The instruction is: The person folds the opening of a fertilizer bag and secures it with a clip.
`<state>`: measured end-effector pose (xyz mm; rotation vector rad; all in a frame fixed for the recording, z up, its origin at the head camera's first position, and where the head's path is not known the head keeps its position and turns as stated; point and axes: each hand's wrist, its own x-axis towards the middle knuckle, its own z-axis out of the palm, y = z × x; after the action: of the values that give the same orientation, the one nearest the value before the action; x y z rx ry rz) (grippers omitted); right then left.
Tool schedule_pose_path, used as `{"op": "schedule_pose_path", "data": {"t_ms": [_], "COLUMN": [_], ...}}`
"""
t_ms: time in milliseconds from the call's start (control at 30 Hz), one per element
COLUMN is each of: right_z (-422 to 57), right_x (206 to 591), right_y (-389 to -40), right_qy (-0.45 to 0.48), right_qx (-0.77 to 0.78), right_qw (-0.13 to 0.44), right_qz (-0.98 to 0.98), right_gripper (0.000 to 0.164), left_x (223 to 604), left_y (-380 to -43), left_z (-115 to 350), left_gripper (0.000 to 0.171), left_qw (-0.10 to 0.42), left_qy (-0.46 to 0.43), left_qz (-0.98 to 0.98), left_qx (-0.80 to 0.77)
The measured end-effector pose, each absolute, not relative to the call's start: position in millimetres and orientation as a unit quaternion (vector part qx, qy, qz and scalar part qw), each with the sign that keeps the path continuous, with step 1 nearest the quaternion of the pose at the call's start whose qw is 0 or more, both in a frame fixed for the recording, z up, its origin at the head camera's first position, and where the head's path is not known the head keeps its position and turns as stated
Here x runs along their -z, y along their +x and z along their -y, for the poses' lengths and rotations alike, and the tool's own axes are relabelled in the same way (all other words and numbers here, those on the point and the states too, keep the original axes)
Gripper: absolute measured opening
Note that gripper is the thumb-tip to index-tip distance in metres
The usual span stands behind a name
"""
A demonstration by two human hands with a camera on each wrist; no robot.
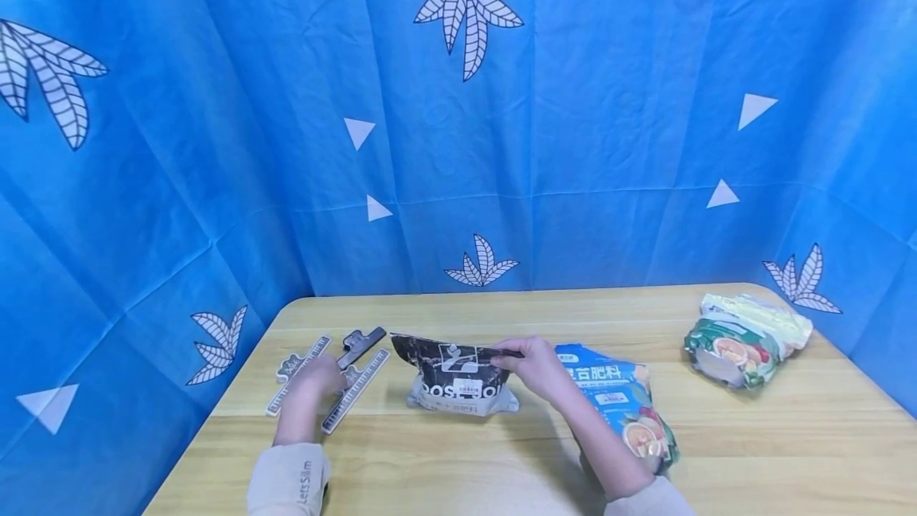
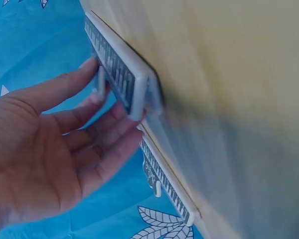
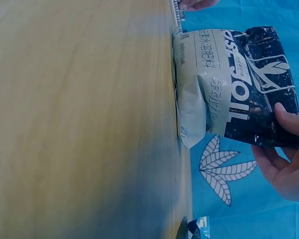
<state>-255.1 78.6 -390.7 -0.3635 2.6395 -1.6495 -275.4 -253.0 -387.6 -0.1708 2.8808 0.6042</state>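
My right hand (image 1: pixel 533 369) pinches the folded top of a black-and-white fertilizer bag (image 1: pixel 458 388) between thumb and fingers. The bag stands upright on the table, its black upper part tipped over, as the right wrist view (image 3: pixel 224 84) also shows. At the left, my left hand (image 1: pixel 315 379) reaches down among the bag clips. Its thumb and fingers pinch the handle of a white clip with a piano-key pattern (image 2: pixel 114 64). A second piano-key clip (image 2: pixel 167 174) lies beside it, and a black clip (image 1: pixel 361 347) lies just behind.
Right of the standing bag, a blue fertilizer bag (image 1: pixel 609 400) lies flat, partly covered by my right forearm. A green-and-white bag (image 1: pixel 745 341) lies at the table's far right corner. Blue patterned curtain (image 1: pixel 573 102) surrounds the wooden table (image 1: pixel 444 476) at the back and sides.
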Motion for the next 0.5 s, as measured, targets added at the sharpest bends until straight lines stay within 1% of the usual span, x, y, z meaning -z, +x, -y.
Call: {"op": "schedule_pose_path", "data": {"t_ms": [133, 300, 433, 500], "right_z": [-78, -78, -78, -78], "right_x": [391, 391, 391, 391], "right_y": [-256, -254, -254, -254], "right_qy": [-0.117, -0.119, -0.116, -0.116], "right_qx": [0.530, 0.527, 0.527, 0.527], "right_qw": [0.005, 0.005, 0.005, 0.004], "right_qz": [-0.840, -0.842, -0.842, -0.842], "right_gripper": [0.016, 0.017, 0.017, 0.017], "left_x": [390, 388, 382, 377], "left_y": [-277, -281, -284, -283], "left_z": [255, 254, 250, 247], "left_gripper": [0.016, 0.021, 0.039, 0.041], "left_qw": [0.067, 0.009, -0.019, -0.040], "left_qy": [-0.066, -0.042, -0.025, -0.019], "left_qz": [-0.963, -0.967, -0.969, -0.968], "left_qx": [-0.251, -0.250, -0.245, -0.249]}}
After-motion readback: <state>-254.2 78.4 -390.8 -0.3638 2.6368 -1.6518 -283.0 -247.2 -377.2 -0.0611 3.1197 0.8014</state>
